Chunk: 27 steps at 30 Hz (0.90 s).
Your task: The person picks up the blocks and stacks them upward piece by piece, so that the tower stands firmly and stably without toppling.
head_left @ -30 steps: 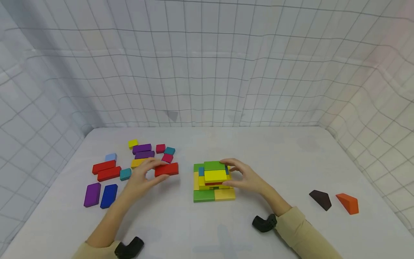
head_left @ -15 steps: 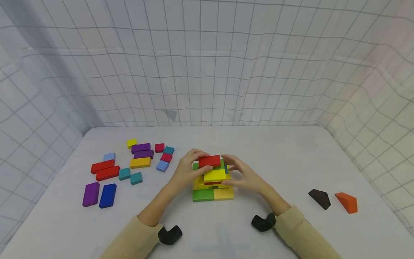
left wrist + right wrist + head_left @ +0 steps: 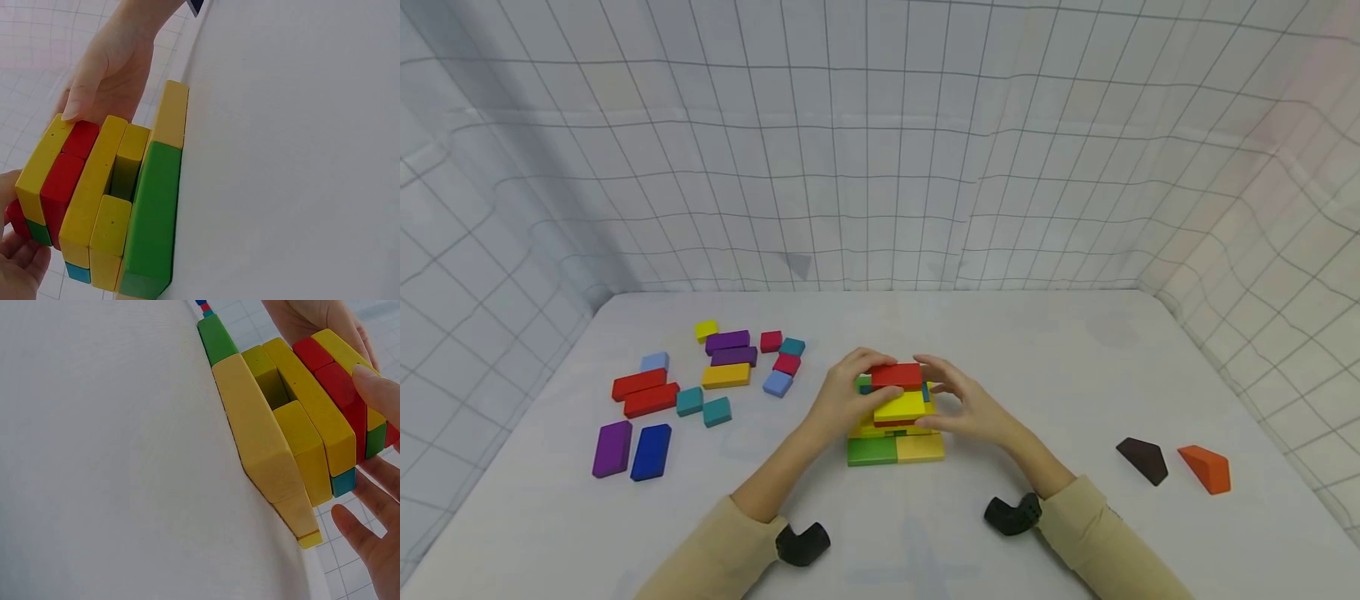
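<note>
A layered stack of wooden blocks stands mid-table, with green and pale yellow blocks at its base. My left hand holds a red block at the back of the stack's top, thumb in front and fingertips behind. That red block lies on a green block, behind a yellow block. At the stack's right side is my right hand, its fingers loosely bent. In the right wrist view, its thumb touches the end of the yellow block. Its hold on the stack is light.
Loose blocks lie at left: red, purple, dark blue, teal, orange-yellow and others. A dark brown piece and an orange piece lie at right. Gridded white sheets surround the white table.
My left hand has carried the red block rightward from among the loose blocks onto the stack, then slightly further right over the green block. My right hand stays beside the stack.
</note>
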Each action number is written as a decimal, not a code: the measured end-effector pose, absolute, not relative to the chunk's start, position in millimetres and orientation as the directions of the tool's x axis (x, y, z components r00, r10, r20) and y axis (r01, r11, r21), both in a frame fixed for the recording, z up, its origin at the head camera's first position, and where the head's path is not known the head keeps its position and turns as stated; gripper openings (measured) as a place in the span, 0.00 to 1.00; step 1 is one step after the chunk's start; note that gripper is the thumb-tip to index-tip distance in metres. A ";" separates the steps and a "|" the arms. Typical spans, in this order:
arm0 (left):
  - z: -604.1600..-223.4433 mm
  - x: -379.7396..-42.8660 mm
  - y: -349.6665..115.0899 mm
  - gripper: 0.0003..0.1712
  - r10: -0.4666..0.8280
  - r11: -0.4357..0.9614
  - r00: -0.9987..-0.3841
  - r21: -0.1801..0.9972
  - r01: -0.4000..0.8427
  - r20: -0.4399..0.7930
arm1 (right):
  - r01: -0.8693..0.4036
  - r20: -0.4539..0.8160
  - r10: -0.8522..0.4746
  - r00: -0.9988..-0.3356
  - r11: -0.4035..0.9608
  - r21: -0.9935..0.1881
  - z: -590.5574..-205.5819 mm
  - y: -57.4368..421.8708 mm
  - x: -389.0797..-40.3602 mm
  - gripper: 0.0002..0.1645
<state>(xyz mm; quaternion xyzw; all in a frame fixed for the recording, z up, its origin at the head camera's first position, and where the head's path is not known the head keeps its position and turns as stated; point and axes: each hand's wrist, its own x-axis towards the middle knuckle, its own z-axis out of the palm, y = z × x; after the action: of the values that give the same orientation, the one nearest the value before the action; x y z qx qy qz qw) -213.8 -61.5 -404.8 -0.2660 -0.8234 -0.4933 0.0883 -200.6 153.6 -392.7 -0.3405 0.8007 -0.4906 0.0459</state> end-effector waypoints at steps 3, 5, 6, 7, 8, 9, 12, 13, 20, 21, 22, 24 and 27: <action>-404.7 -212.7 -60.4 0.21 0.342 0.379 -0.848 0.766 0.519 0.405 | -0.516 0.278 -0.596 -0.753 0.273 -0.812 -392.8 153.4 -200.5 0.44; -404.7 -212.2 -60.2 0.21 0.338 0.376 -0.850 0.770 0.515 0.404 | -0.529 0.290 -0.600 -0.746 0.268 -0.805 -392.6 153.2 -200.3 0.43; -404.9 -212.2 -60.1 0.22 0.338 0.378 -0.850 0.769 0.516 0.405 | -0.532 0.293 -0.601 -0.744 0.267 -0.804 -392.2 153.0 -200.0 0.42; -405.2 -212.2 -60.1 0.22 0.336 0.380 -0.850 0.768 0.516 0.405 | -0.536 0.295 -0.602 -0.742 0.267 -0.801 -391.9 152.9 -199.9 0.41; -405.6 -212.2 -60.1 0.22 0.335 0.380 -0.851 0.768 0.515 0.404 | -0.537 0.295 -0.602 -0.742 0.270 -0.799 -391.5 152.7 -199.6 0.40; -406.0 -212.3 -60.2 0.23 0.334 0.379 -0.852 0.770 0.513 0.404 | -0.540 0.295 -0.602 -0.742 0.275 -0.796 -391.2 152.6 -199.5 0.39; -407.7 -213.0 -60.2 0.23 0.326 0.370 -0.858 0.782 0.502 0.397 | -0.546 0.297 -0.602 -0.741 0.283 -0.788 -390.8 152.5 -199.1 0.38; -408.4 -213.2 -60.4 0.23 0.325 0.367 -0.860 0.786 0.498 0.393 | -0.550 0.300 -0.602 -0.740 0.285 -0.785 -391.1 152.5 -199.2 0.38; -410.0 -211.9 -73.2 0.30 0.337 0.354 -0.861 0.796 0.491 0.381 | -0.584 0.328 -0.600 -0.730 0.298 -0.755 -410.5 156.8 -210.0 0.41; -409.4 -210.6 -79.1 0.31 0.331 0.356 -0.864 0.798 0.487 0.380 | -0.584 0.328 -0.600 -0.730 0.298 -0.755 -414.5 158.2 -212.5 0.41; -408.7 -208.9 -86.2 0.32 0.319 0.362 -0.871 0.801 0.477 0.375 | -0.584 0.329 -0.599 -0.730 0.296 -0.756 -418.2 159.3 -214.8 0.41; -403.0 -201.4 -103.7 0.31 0.297 0.389 -0.883 0.799 0.459 0.362 | -0.568 0.317 -0.596 -0.738 0.294 -0.769 -414.8 158.6 -212.9 0.41; -403.5 -191.1 -138.5 0.29 0.264 0.474 -0.905 0.773 0.422 0.332 | -0.560 0.308 -0.597 -0.740 0.294 -0.775 -403.1 155.5 -206.0 0.40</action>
<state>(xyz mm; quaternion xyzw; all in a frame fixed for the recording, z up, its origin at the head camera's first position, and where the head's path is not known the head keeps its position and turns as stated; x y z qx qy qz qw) -191.1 -138.5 -403.5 -0.2008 -0.8545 -0.4718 0.0834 -206.0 155.5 -403.1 -0.3598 0.8040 -0.4730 0.0199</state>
